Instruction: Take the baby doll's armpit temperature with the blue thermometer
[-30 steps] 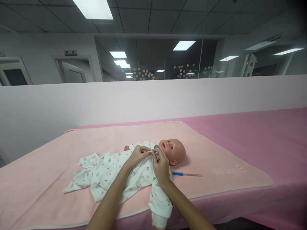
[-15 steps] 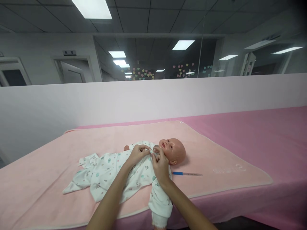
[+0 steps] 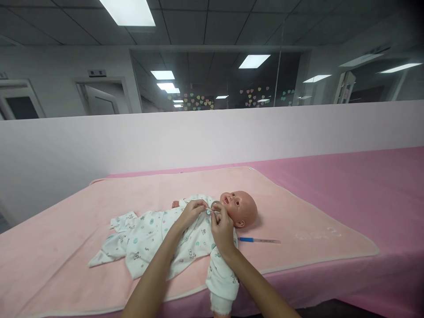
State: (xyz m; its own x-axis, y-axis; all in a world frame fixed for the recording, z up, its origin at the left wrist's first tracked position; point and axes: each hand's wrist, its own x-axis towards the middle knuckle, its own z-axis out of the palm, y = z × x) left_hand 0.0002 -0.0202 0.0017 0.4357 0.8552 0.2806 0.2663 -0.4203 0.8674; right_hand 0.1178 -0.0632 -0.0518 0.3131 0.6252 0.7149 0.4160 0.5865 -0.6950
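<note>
A baby doll [image 3: 247, 207] lies on its back, head to the right, dressed in a white romper [image 3: 145, 232] with small green and dark prints. At the doll's upper chest, just below the chin, my left hand [image 3: 192, 213] pinches the romper's front edge. Close beside it, the fingers of my right hand [image 3: 221, 225] are closed on the cloth near the collar. A small round spot, perhaps a snap, shows between the fingertips. One sleeve [image 3: 221, 278] stretches toward me over the table edge. The romper's legs lie flat and limp to the left.
Right of the doll's shoulder lies a blue-and-clear pen-like stick [image 3: 260, 240]. Under everything is a peach blanket [image 3: 298, 216] with a pale border, spread on a pink table cover [image 3: 374, 185]. A low white wall [image 3: 212, 137] stands behind, with glass above it.
Both hands stay at the doll's chest. The fingertips have shifted slightly, and the small round spot on the cloth shows more clearly between them.
</note>
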